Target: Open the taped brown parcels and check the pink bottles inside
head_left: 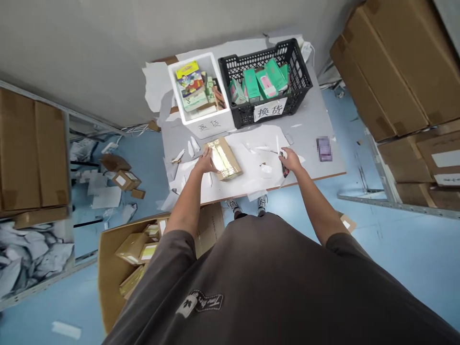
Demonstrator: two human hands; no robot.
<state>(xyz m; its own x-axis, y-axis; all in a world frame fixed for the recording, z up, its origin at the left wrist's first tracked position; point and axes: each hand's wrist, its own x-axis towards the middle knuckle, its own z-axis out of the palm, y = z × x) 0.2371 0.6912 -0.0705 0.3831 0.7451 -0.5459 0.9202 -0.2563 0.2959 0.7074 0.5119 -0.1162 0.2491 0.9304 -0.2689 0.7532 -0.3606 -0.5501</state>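
Note:
A taped cardboard box (223,159) lies on the white paper covering the table, shiny tape running along its top. My left hand (206,162) grips its left side, fingers at the far corner and thumb over the near part. To the right, my right hand (290,159) is closed around a utility knife (285,168) with a black and red handle, low over the table and apart from the box. Part of the knife is hidden by the fingers. Scraps of white paper (266,168) lie between the two hands.
At the table's back stand a white bin (210,125) of mixed packages and a black crate (247,116) with green boxes. A blurred purple item (325,149) lies at right. A large carton (108,268) of parcels stands by my left side; shelves with cartons (395,67) flank the table.

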